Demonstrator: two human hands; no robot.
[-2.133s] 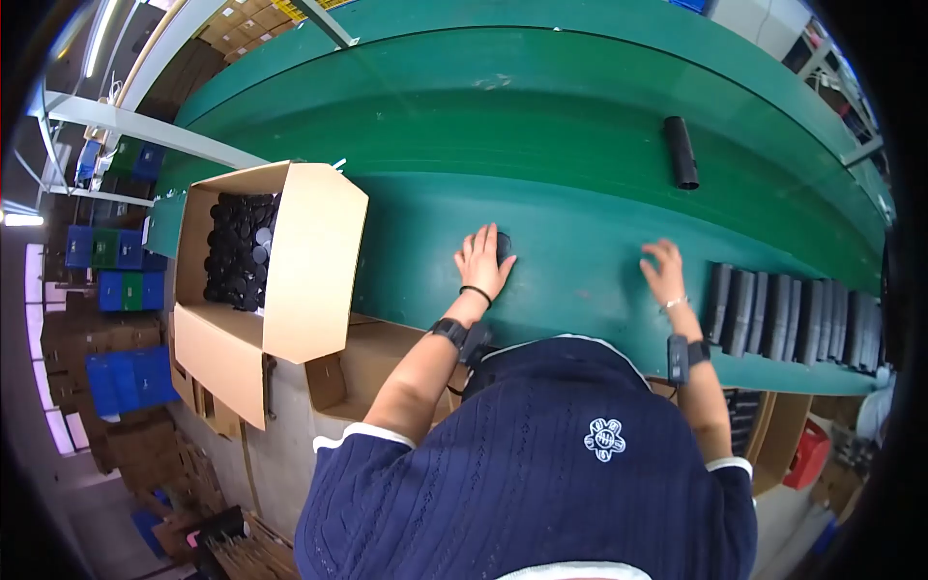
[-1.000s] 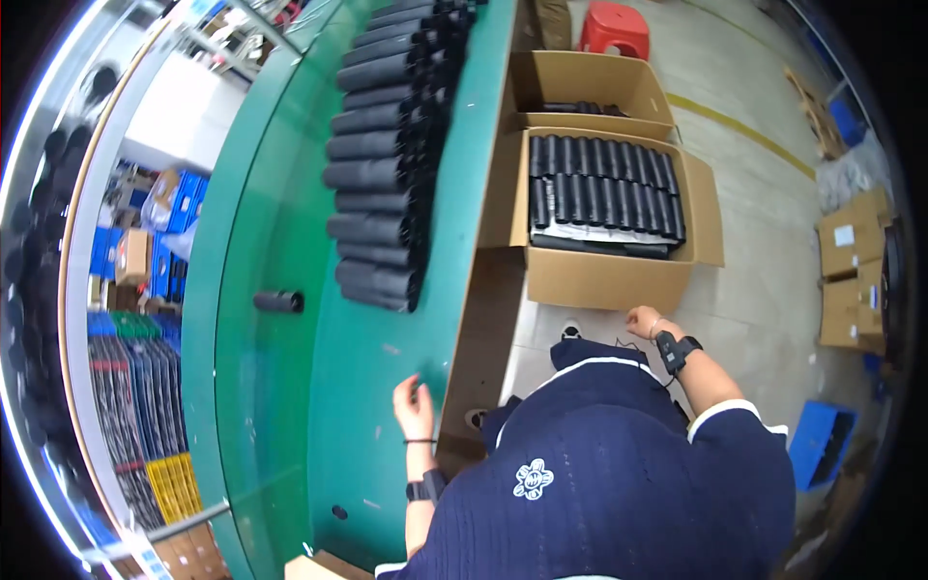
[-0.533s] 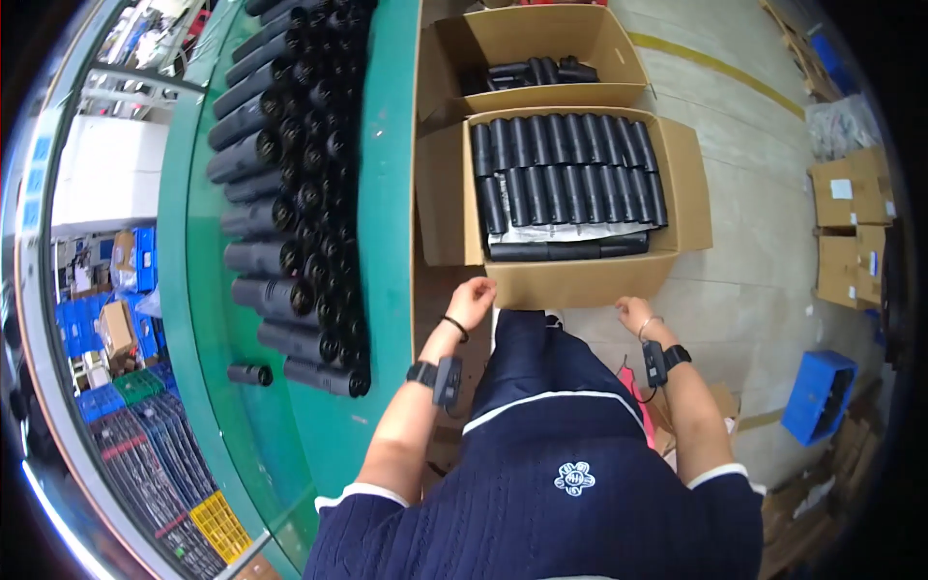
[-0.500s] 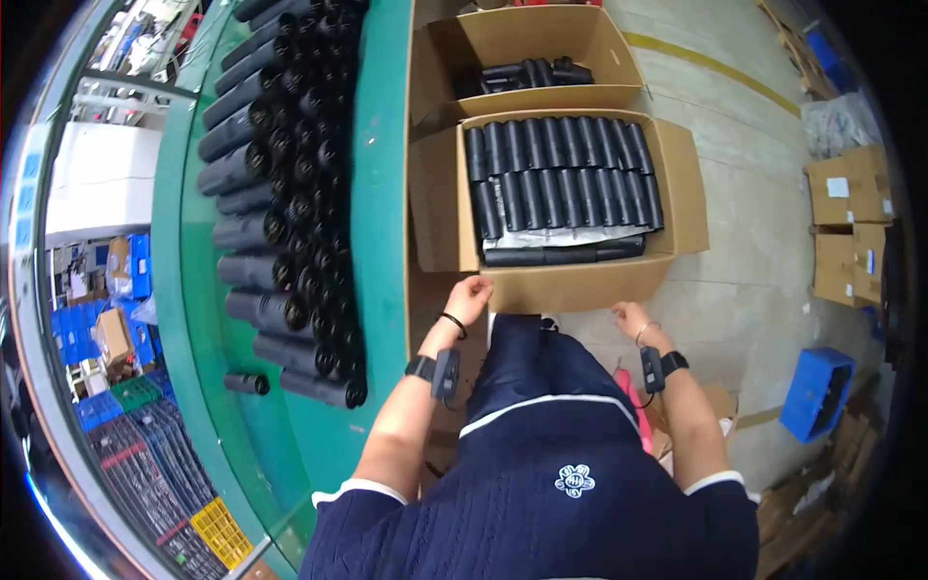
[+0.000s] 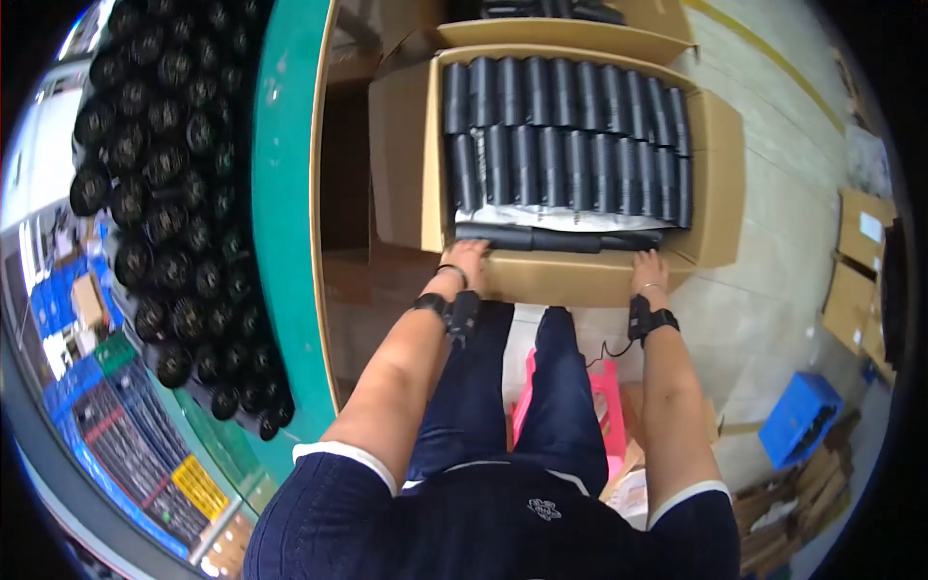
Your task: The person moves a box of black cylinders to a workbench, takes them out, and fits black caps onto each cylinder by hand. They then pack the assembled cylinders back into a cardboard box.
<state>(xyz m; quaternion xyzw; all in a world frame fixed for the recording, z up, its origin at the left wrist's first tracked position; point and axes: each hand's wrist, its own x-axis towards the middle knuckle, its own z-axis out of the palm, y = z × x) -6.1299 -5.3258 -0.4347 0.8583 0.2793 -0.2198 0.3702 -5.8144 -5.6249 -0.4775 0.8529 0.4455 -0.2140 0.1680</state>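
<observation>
A brown cardboard box stands in front of me, packed with rows of upright black tubes. Along its near side lie several black tubes end to end, beside a strip of pale sheet. My left hand grips the near edge of the box by its left corner, fingers hooked over the rim. Toward the right corner, my right hand curls over the same edge. Fingertips of both hands reach the ends of the lying tubes; whether they press on them is hard to see.
Left of me, a green table bears a large stack of black tubes. Behind the packed box stands another cardboard box with black tubes. A pink stool is by my legs; a blue crate sits on the floor at right.
Both hands have come onto the box's near edge from just in front of it. My view has shifted, and my legs have parted, showing the pink stool between them.
</observation>
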